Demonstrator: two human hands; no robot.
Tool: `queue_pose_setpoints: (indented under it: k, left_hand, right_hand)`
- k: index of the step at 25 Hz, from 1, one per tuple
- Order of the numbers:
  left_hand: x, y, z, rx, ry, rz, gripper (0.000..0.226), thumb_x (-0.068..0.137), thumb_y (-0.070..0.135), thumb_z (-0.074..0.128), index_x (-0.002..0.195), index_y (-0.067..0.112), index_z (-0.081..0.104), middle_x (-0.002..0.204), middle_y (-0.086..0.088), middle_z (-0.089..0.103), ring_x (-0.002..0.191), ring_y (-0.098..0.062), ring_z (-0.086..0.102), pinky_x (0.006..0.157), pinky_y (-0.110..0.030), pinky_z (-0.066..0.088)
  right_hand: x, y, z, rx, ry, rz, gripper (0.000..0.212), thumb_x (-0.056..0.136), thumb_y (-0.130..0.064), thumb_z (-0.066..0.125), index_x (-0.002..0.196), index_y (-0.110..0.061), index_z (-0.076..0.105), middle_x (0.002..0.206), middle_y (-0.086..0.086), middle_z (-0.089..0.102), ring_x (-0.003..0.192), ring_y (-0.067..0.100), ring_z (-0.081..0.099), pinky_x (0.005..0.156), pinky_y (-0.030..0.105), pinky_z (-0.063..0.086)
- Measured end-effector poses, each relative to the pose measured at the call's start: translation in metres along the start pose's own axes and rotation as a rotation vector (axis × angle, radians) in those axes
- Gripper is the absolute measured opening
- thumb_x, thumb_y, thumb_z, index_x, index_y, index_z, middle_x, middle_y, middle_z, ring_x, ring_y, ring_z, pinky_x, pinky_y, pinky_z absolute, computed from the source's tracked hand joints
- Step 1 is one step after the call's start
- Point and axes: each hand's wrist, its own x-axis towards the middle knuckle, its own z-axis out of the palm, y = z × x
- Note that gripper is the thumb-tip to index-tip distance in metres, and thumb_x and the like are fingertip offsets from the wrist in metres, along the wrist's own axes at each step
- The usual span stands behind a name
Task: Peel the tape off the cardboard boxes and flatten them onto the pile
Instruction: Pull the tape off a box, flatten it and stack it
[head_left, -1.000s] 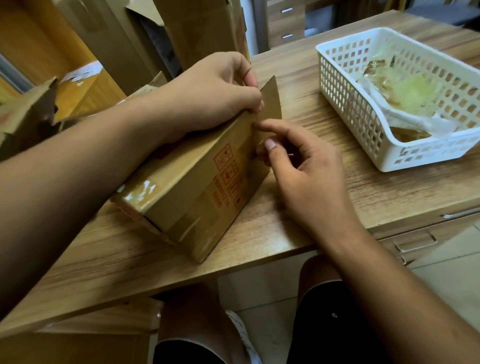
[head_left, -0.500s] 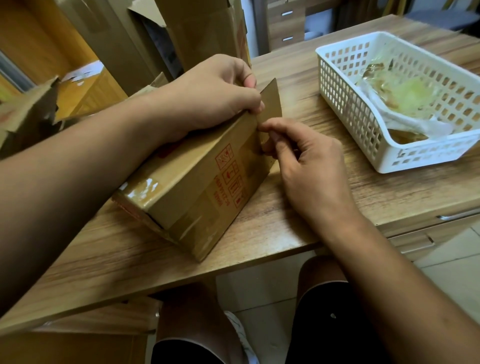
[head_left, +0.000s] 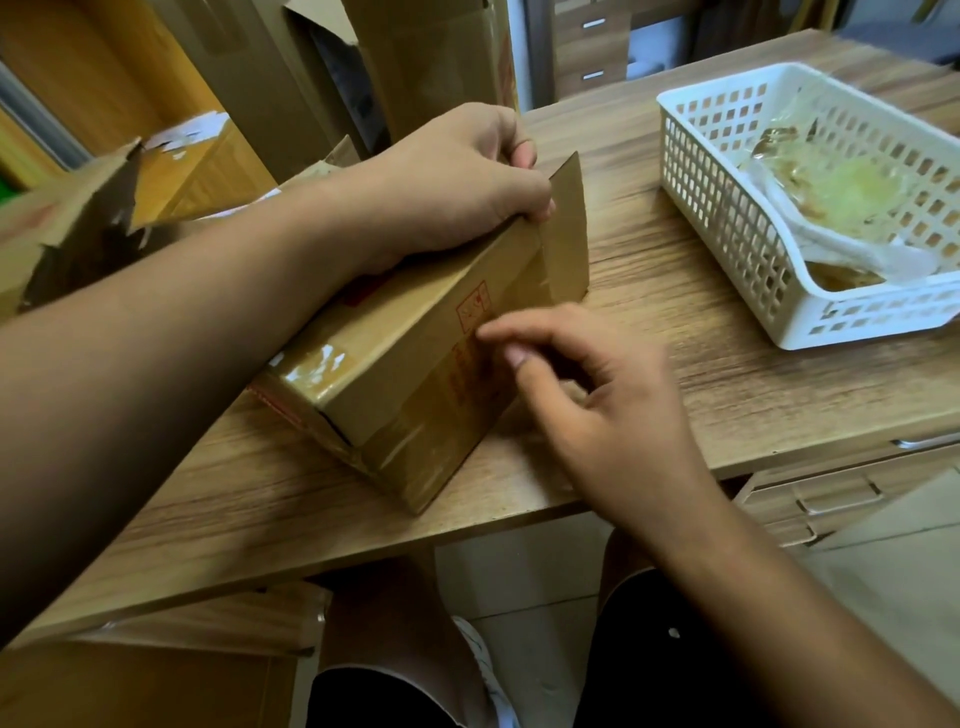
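A brown cardboard box (head_left: 415, 374) with red print lies on its side on the wooden table (head_left: 727, 374). Shiny clear tape covers its near end. My left hand (head_left: 457, 182) grips the box's top edge at the far end, beside an upright open flap (head_left: 569, 228). My right hand (head_left: 597, 405) hovers at the box's printed side, its thumb and forefinger pinched together on a clear tape strip (head_left: 524, 296). The strip runs from the far corner toward the fingers and is blurred and hard to make out.
A white plastic basket (head_left: 727, 208) holding wads of peeled tape stands at the right of the table. Torn boxes (head_left: 67, 223) and tall cardboard (head_left: 415, 62) crowd the left and back. Drawers (head_left: 831, 493) sit under the table's right side. Flat cardboard (head_left: 156, 675) lies below.
My right hand has pulled away from the box's far corner toward me along the printed side, fingers still pinched. My left hand has kept its grip on the top edge.
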Motion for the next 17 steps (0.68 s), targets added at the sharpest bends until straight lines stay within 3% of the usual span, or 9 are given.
queue_pose_setpoints:
  k: [6, 9, 13, 17]
  left_hand:
    - [0.001, -0.001, 0.000, 0.054, 0.041, 0.001, 0.017, 0.091, 0.025, 0.069, 0.090, 0.022, 0.053, 0.074, 0.012, 0.064, 0.065, 0.011, 0.062, 0.053, -0.007, 0.047]
    - [0.001, -0.001, 0.000, 0.082, 0.050, -0.010, 0.018, 0.091, 0.027, 0.069, 0.086, 0.024, 0.051, 0.085, 0.004, 0.065, 0.080, -0.003, 0.065, 0.061, -0.012, 0.051]
    - [-0.001, 0.001, 0.001, 0.091, 0.054, -0.014, 0.019, 0.091, 0.027, 0.069, 0.086, 0.024, 0.051, 0.086, 0.003, 0.064, 0.086, -0.010, 0.065, 0.066, -0.018, 0.052]
    - [-0.001, 0.001, 0.001, 0.107, 0.056, -0.020, 0.017, 0.091, 0.026, 0.068, 0.092, 0.022, 0.052, 0.093, -0.003, 0.064, 0.101, -0.021, 0.066, 0.081, -0.031, 0.056]
  right_hand:
    - [-0.035, -0.011, 0.020, 0.208, -0.084, 0.094, 0.029, 0.097, -0.004, 0.063, 0.123, -0.014, 0.072, 0.109, -0.008, 0.072, 0.106, 0.009, 0.069, 0.089, 0.016, 0.052]
    - [-0.040, -0.012, 0.025, 0.266, -0.064, 0.113, 0.032, 0.099, -0.005, 0.061, 0.127, -0.015, 0.070, 0.108, -0.009, 0.072, 0.102, 0.014, 0.070, 0.088, 0.020, 0.053]
    - [-0.039, -0.012, 0.028, 0.307, -0.034, 0.123, 0.032, 0.100, -0.010, 0.058, 0.129, -0.016, 0.068, 0.106, -0.008, 0.071, 0.100, 0.018, 0.070, 0.086, 0.021, 0.053]
    - [-0.039, -0.011, 0.031, 0.288, -0.035, 0.107, 0.033, 0.100, -0.008, 0.058, 0.130, -0.016, 0.068, 0.102, -0.007, 0.072, 0.102, 0.015, 0.070, 0.088, 0.017, 0.051]
